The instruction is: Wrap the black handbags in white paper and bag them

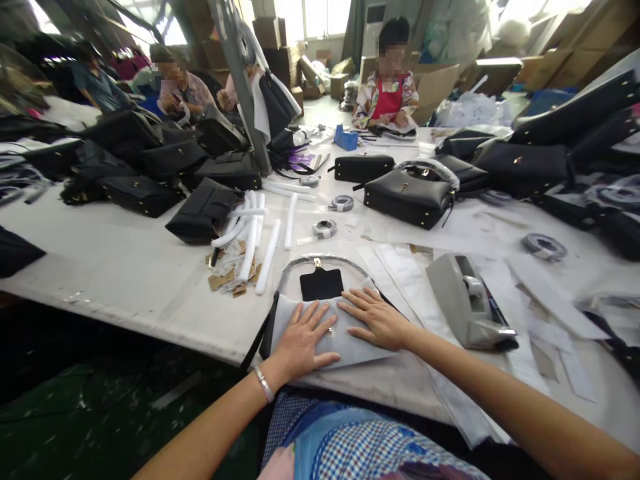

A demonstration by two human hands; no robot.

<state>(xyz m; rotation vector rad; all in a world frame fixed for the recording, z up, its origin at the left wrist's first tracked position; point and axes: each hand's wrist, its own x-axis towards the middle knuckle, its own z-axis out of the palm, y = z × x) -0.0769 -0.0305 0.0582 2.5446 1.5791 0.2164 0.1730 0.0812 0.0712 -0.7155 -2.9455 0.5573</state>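
Observation:
A black handbag (266, 337) lies on the table right in front of me, its front covered by a sheet of white tissue paper (361, 348). My left hand (303, 337) rests flat on the paper with fingers spread. Beside it my right hand (374, 319) also lies flat on the sheet, fingers apart. A small metal clasp (329, 331) pokes through the paper between the hands. Beyond the fingertips, the black flap tab (321, 285) stands out with a gold buckle (317, 264) at its top. The wrapped handle (295, 262) arches around the tab.
A grey tape dispenser (457, 300) stands at right on white paper strips (395, 273). White foam tubes (270, 257) and brown tags (233, 277) lie at left. Rolled straps (325, 229) and black handbags (407, 193) sit farther back. A co-worker in a red apron (389, 101) sits across the table.

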